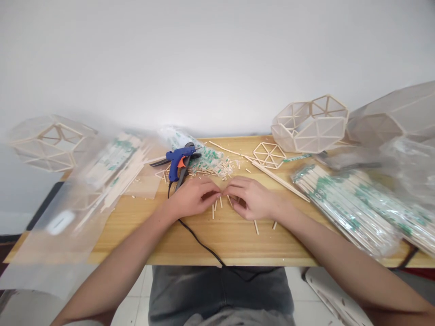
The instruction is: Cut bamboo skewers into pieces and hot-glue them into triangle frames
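My left hand point(197, 196) is over the middle of the wooden table, thumb and fingers pinched together. Facing it, my right hand point(250, 197) is also pinched, and the fingertips of both hands almost meet. What they pinch is too small or hidden to make out. Just below the fingertips are short wooden stick pieces point(213, 211); a few more lie beneath and beside my right hand, such as one short stick point(256, 227). Behind my left hand rests a blue glue gun point(176, 164) with an orange trigger, its black cord point(197, 238) running to the table's front edge.
Offcuts point(224, 168) lie heaped behind the hands. A flat hexagonal stick frame point(269, 155) and long sticks point(280, 180) are at right, with bagged sticks point(346, 208) beyond. Panelled stick structures stand at right point(311, 129) and left point(54, 142). Translucent sheeting point(57, 249) overhangs the left edge.
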Motion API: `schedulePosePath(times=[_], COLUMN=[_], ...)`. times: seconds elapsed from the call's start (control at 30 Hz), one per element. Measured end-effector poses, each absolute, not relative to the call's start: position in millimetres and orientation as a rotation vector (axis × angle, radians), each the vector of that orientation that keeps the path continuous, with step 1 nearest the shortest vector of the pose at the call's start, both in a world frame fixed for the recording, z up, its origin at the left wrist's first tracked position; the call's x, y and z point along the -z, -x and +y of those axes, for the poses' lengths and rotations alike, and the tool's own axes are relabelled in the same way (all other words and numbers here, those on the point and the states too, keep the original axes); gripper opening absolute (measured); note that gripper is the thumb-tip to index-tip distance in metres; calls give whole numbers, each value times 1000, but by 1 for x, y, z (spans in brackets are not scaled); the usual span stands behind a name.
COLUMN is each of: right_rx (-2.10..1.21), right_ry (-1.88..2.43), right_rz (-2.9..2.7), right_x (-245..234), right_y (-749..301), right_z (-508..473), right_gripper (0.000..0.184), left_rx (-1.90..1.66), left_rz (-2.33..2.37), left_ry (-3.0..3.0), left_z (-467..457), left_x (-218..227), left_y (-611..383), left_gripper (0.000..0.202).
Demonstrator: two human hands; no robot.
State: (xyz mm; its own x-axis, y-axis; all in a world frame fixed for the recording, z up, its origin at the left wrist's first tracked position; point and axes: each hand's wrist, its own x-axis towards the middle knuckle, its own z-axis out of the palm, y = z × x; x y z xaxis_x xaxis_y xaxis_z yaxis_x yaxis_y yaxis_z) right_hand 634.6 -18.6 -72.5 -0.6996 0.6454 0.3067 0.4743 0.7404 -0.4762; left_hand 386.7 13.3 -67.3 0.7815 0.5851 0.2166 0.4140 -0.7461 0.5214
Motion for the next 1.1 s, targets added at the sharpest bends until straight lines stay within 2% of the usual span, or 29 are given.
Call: schedulePosePath(times=[0.17, 0.3, 0.5, 0.7, 1.1], right_rx=[-503, -535, -514, -534, -584], right_ry=[850, 864, 866, 870, 834], right_rz=[-2526, -2543, -2524, -2505, -2401], right_x=[68, 69, 71, 74, 88], right_y=[-637, -637, -636, -632, -631], right_z=[-18, -18, -18, -18, -19], right_gripper=[35, 43, 35, 24, 31], left_rx=[-288, -84, -1, 103, -32], left_rz=[828, 942, 889, 925, 914], left_ry=[-2546, -2453, -2350, -2364, -2428], left_z=[14, 14, 6, 1, 3], left_x=[54, 42, 34, 34, 42], left_y=[-377, -375, -381, -386, -383], left_gripper=[24, 22, 29, 44, 28])
